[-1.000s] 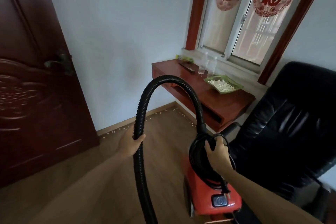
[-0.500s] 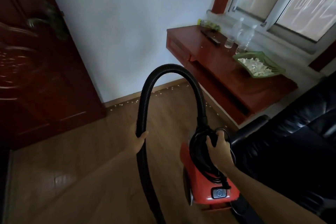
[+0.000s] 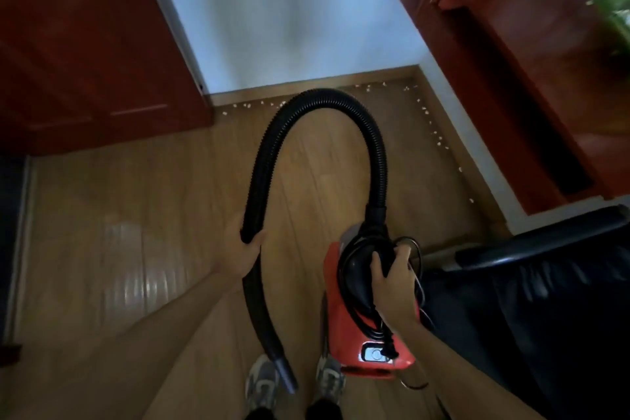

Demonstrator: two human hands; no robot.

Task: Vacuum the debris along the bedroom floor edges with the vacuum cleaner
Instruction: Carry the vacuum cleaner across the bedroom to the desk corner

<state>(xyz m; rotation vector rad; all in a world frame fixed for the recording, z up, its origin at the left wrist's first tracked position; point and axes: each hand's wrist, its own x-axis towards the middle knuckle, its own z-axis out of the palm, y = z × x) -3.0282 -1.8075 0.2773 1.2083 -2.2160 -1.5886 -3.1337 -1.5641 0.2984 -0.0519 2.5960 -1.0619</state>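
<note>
Vacuum carried in, nothing sucked up yet.

The right hand [image 3: 392,278] is wrapped around the handle and coiled cord of the red vacuum cleaner [image 3: 370,334] at 5 o'clock, and the left hand [image 3: 243,251] is closed on the black hose [image 3: 320,99], whose nozzle [image 3: 284,373] hangs by the shoes. White debris [image 3: 436,138] lies along the floor [image 3: 153,215] edges from 12 to 2 o'clock, under the table [image 3: 531,54]. By my reckoning all the vacuuming remains. I can read no brand or writing.
</note>
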